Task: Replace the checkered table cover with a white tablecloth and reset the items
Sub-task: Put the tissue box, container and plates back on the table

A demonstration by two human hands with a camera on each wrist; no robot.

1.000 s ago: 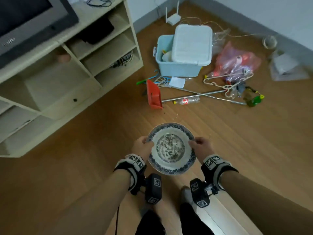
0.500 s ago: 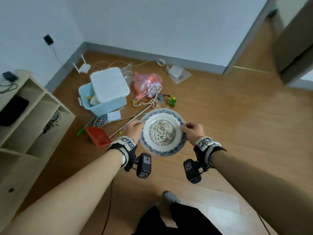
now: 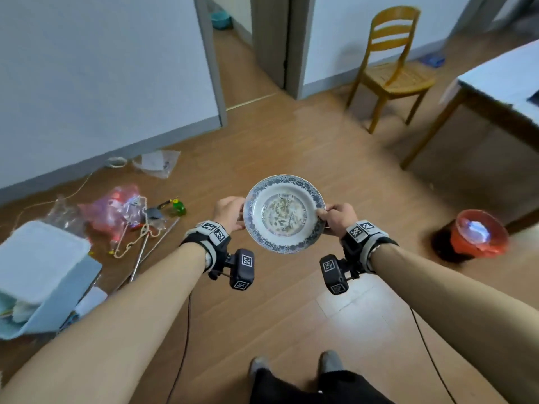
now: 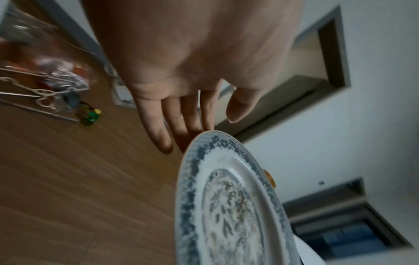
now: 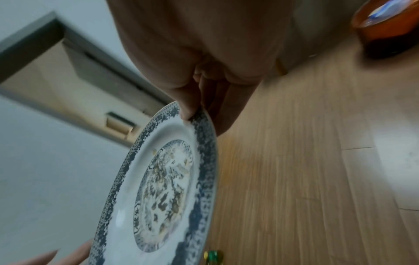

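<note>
You stand on the wooden floor (image 3: 262,316) with a blue-rimmed plate (image 3: 284,213) held level between both hands, well above the boards. Your left hand (image 3: 229,212) supports the plate's left edge, fingers (image 4: 158,125) extended beneath the rim and thumb on top, so this grip lies fairly straight rather than clenched. Your right hand (image 3: 338,218) pinches the opposite rim, thumb (image 5: 188,105) pressed on the patterned border and fingers curled below.

To your left, a pale blue bin (image 3: 43,275) and a pink plastic bag (image 3: 113,211) lie on the floor; to your right sits an orange basin (image 3: 478,236). Farther off, the tabletop (image 3: 501,80), white-covered as far as the frame shows, stands at the right edge beside a wooden chair (image 3: 390,68).

This looks like the reset stage: keep the plate flat, turn right toward the tabletop, skirt the basin, and lower the plate gently.
</note>
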